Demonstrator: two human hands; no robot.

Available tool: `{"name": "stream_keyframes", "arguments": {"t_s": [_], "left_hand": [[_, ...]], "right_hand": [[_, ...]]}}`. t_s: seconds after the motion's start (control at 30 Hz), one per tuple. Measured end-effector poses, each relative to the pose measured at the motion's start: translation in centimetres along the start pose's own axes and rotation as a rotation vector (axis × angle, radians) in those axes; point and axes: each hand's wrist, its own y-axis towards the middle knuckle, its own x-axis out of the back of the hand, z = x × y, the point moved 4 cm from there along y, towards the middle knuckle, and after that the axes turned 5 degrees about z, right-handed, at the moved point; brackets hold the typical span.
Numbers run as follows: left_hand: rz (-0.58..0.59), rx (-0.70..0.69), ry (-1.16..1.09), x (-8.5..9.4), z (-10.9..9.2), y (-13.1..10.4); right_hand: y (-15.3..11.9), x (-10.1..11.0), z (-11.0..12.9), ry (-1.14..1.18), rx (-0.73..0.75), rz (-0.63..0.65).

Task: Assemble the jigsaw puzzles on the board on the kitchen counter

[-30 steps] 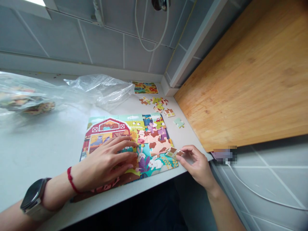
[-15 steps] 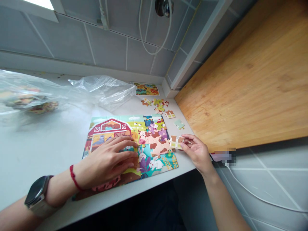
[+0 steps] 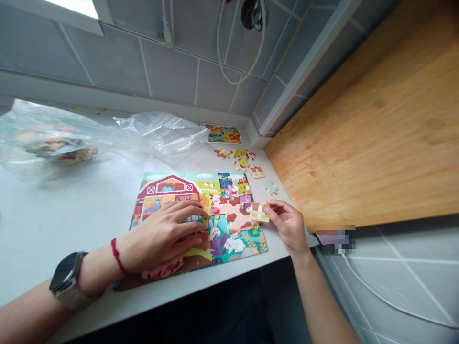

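Note:
A farm jigsaw puzzle [image 3: 236, 244] lies on the white counter, with a red barn, a cow and white rabbits. My left hand [image 3: 175, 229] rests flat across its middle, fingers stretched out and holding nothing; it hides part of the picture. Between thumb and fingers of my right hand [image 3: 287, 222] is a brown, white and green puzzle piece [image 3: 258, 212], at the puzzle's right edge beside the cow's body. Whether that piece touches the puzzle, I cannot tell. Several loose puzzle pieces [image 3: 242, 162] lie beyond the puzzle, and a pale green piece [image 3: 270, 187] sits nearer my right hand.
A clear plastic bag [image 3: 161, 136] with puzzle pieces inside [image 3: 68, 148] spreads over the counter's back left. A small picture card [image 3: 225, 134] lies by the wall. To the right stands a wooden panel [image 3: 376, 134]. A white cable [image 3: 394, 303] hangs below it.
My right hand has brought the puzzle piece slightly left, closer over the puzzle's right edge. My left hand stays on the puzzle. The whole view has shifted a little.

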Motion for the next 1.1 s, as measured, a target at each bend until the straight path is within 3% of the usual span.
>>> {"name": "stream_keyframes", "arguments": {"t_s": [0.17, 0.37, 0.6, 0.7, 0.9, 1.1], "left_hand": [[-0.015, -0.012, 0.005, 0.0, -0.1, 0.0], [-0.007, -0.017, 0.001, 0.1, -0.1, 0.0], [0.013, -0.033, 0.0, 0.1, -0.4, 0.0], [0.002, -0.038, -0.011, 0.3, -0.5, 0.0], [-0.01, -0.05, -0.015, 0.4, -0.5, 0.0], [0.003, -0.042, -0.026, 0.5, -0.5, 0.0]], "right_hand": [[-0.6, -0.8, 0.7, -0.006, -0.011, 0.078], [-1.8, -3.9, 2.0, -0.027, -0.014, 0.251], [-2.0, -5.6, 2.4, -0.037, -0.024, 0.301], [-1.6, -5.1, 2.6, -0.027, -0.03, 0.258], [-0.2, -2.2, 2.8, -0.065, 0.041, 0.032], [-0.6, -0.3, 0.9, -0.079, 0.011, 0.001]]}}
